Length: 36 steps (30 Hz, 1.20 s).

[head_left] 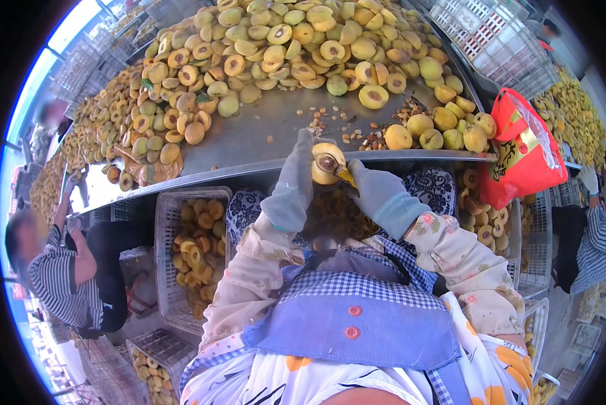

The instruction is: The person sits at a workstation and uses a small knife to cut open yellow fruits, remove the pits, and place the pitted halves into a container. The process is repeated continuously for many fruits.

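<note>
Near the table's front edge, my left hand (pixel 294 181), in a grey glove, is closed around a halved yellow peach (pixel 322 174). Its cut face is turned up, with a dark brown pit area at the centre. My right hand (pixel 378 191), gloved too, grips a small pitting tool (pixel 347 177) with a yellow part showing. The tool's tip meets the right side of the peach; its working end is hard to make out. Beyond both hands, a large heap of peaches (pixel 269 47), many of them halved, covers the back of the metal table (pixel 249 128).
Loose pits (pixel 330 121) lie scattered on the table. At the right edge stands a red bag (pixel 527 145). Below the table are a white crate (pixel 168 283) of peach halves at left and another crate (pixel 512 250) at right. A person in stripes (pixel 63 280) sits at left.
</note>
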### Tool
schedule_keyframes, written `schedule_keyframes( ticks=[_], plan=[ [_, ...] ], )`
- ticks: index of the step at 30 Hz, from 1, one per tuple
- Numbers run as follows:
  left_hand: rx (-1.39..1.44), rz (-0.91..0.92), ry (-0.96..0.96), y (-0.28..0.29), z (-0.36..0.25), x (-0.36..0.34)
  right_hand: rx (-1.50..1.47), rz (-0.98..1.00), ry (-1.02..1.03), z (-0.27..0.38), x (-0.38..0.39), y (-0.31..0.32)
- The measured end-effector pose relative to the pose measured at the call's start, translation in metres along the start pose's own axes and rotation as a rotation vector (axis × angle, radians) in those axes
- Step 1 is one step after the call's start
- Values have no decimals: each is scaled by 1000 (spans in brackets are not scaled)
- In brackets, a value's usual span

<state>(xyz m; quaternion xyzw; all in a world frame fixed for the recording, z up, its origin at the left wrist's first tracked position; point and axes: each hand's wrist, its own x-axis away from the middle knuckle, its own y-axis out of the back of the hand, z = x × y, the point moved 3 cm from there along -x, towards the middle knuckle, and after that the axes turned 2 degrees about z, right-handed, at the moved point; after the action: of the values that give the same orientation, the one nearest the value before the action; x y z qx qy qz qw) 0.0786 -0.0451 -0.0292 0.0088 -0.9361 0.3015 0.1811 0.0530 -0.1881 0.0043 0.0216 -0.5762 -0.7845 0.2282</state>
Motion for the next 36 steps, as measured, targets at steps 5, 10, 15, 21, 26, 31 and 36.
schedule_keyframes(
  ticks=[5,10,15,21,26,31,36],
  plan=[
    [-130,60,59,-1,3,4,33,100,25,-4,3,-6],
    [-562,200,176,11,0,-17,49,271,64,-2,4,4],
    [-203,59,-220,13,0,-16,-792,370,-132,-5,-11,-7],
    [-323,-170,-532,-16,11,12,-393,213,-56,-6,-11,-14],
    [-415,-153,-419,-9,12,13,-380,226,24,-5,-5,-15],
    [-927,-168,-624,-20,-5,22,-225,210,26,-10,-1,-6],
    [-832,-15,-181,9,2,-3,-184,253,33,-6,2,-17]
  ],
)
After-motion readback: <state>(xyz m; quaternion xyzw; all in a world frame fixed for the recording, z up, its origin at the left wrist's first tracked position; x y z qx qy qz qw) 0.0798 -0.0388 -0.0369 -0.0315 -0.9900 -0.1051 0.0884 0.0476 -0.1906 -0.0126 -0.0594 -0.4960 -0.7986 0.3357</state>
